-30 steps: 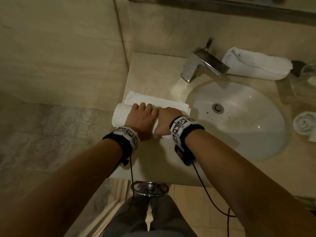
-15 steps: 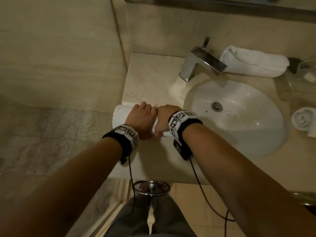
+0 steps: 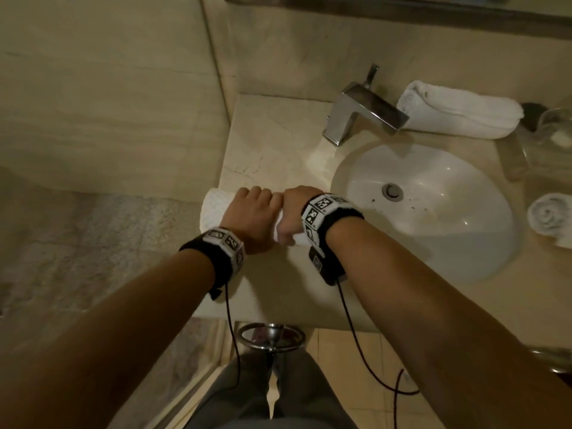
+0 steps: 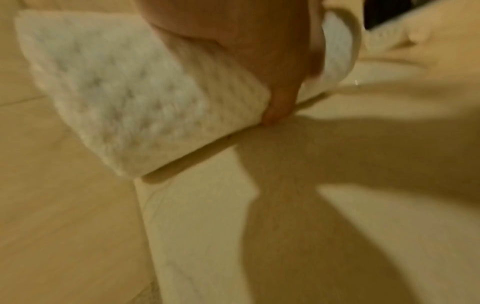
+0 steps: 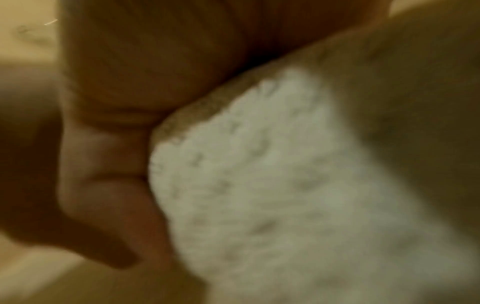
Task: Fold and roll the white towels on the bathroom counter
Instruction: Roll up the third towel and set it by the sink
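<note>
A white towel (image 3: 213, 209) lies as a tight roll on the beige counter (image 3: 272, 144), left of the sink. My left hand (image 3: 252, 212) grips the roll's left half with fingers curled over the top. Right beside it, my right hand (image 3: 295, 215) grips the right half, thumb under the near side. In the left wrist view the towel roll (image 4: 124, 86) fills the upper left with my thumb (image 4: 275, 82) pressed against it. The right wrist view shows the towel (image 5: 285, 195) close and blurred under my palm. The roll's far side is hidden by both hands.
A white sink (image 3: 433, 212) with a chrome faucet (image 3: 362, 116) sits to the right. A rolled towel (image 3: 458, 114) lies behind the sink, a small rolled towel (image 3: 551, 216) at the right edge, beside a glass (image 3: 554, 131). A metal ring (image 3: 272, 335) hangs below the counter edge.
The flat part of the towel beyond my hands has disappeared into the roll. Both hands have rolled forward together over it.
</note>
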